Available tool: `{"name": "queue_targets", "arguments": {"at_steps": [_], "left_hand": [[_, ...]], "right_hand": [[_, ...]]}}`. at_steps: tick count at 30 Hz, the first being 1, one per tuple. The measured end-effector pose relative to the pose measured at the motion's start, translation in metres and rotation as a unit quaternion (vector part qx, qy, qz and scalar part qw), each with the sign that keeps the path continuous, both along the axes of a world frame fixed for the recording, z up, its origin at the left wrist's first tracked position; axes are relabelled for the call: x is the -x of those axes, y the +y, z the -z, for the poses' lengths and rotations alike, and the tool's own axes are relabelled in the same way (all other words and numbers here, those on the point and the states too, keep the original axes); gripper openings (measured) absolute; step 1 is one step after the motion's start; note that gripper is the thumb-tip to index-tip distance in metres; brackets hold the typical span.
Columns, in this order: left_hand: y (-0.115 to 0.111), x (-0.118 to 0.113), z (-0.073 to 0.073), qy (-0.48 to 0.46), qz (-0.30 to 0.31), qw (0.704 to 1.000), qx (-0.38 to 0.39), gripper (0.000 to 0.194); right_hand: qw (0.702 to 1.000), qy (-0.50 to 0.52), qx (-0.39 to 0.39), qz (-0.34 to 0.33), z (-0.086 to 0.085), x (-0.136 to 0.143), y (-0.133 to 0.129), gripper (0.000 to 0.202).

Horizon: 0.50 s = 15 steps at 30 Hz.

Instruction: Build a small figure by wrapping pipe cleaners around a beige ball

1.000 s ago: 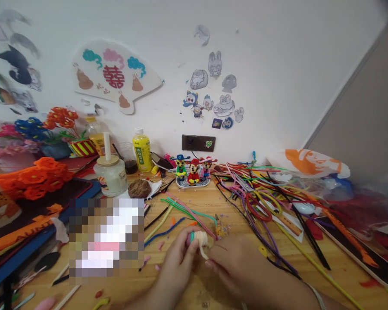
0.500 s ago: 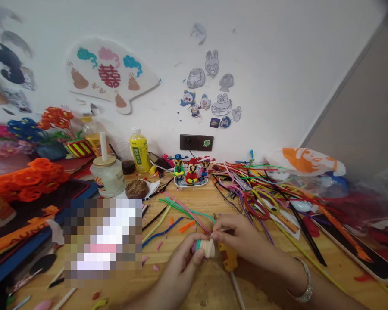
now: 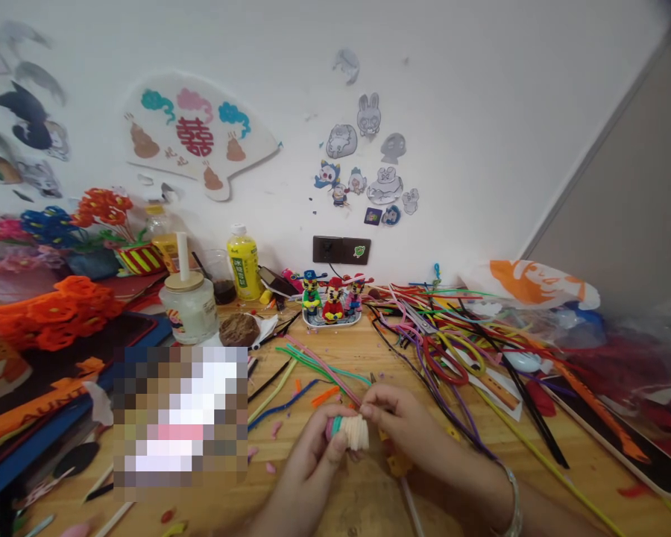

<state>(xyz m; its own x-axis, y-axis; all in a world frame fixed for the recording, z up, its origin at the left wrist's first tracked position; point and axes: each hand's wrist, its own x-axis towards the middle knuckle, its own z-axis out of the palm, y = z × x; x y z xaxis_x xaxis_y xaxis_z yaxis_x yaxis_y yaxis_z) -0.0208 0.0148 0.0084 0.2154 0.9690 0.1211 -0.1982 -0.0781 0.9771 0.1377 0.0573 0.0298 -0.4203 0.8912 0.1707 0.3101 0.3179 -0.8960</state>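
My left hand [image 3: 316, 455] is closed around a small roll wound from pipe cleaners [image 3: 355, 432], cream at the right end, with teal and purple bands to the left. The thumb lies across its front. My right hand [image 3: 397, 418] is at the roll's upper right edge, thumb and forefinger pinched together; whatever is between the fingertips is too small or hidden to tell. Below the right hand lies a yellow glue gun [image 3: 397, 464], partly covered by that hand, with a pale stick [image 3: 411, 507] running from it toward me.
Loose pipe cleaners [image 3: 307, 365] lie just beyond my hands, and a large tangle [image 3: 447, 328] fills the right. Three small figures [image 3: 332, 302] stand on a tray at the back. A glass jar [image 3: 190, 309], a yellow bottle [image 3: 244, 265] and orange pipe-cleaner flowers [image 3: 72, 306] stand left.
My left hand has turned the roll so more of its cream side shows. The right hand has shifted slightly down, its wrist lower. The view has tilted a little.
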Motion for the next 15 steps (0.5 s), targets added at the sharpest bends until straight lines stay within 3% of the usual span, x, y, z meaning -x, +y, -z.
{"name": "queue_targets", "arguments": {"at_steps": [4,9,12,15], "left_hand": [[0.000,0.001,0.001,0.028,-0.058,0.998,-0.013,0.023],[0.005,0.003,0.003,0.073,-0.113,0.991,-0.023,0.025],[0.006,0.002,0.003,0.064,-0.096,0.993,-0.018,0.029],[0.007,0.001,0.005,0.049,-0.070,0.996,-0.015,0.029]], "right_hand": [[0.986,-0.121,-0.106,0.038,0.007,0.010,-0.016,0.029],[0.967,-0.197,-0.157,0.029,0.014,0.016,-0.027,0.024],[0.963,-0.200,-0.178,0.014,0.014,0.013,-0.021,0.028],[0.951,-0.217,-0.217,0.041,0.005,0.004,-0.011,0.025]]}}
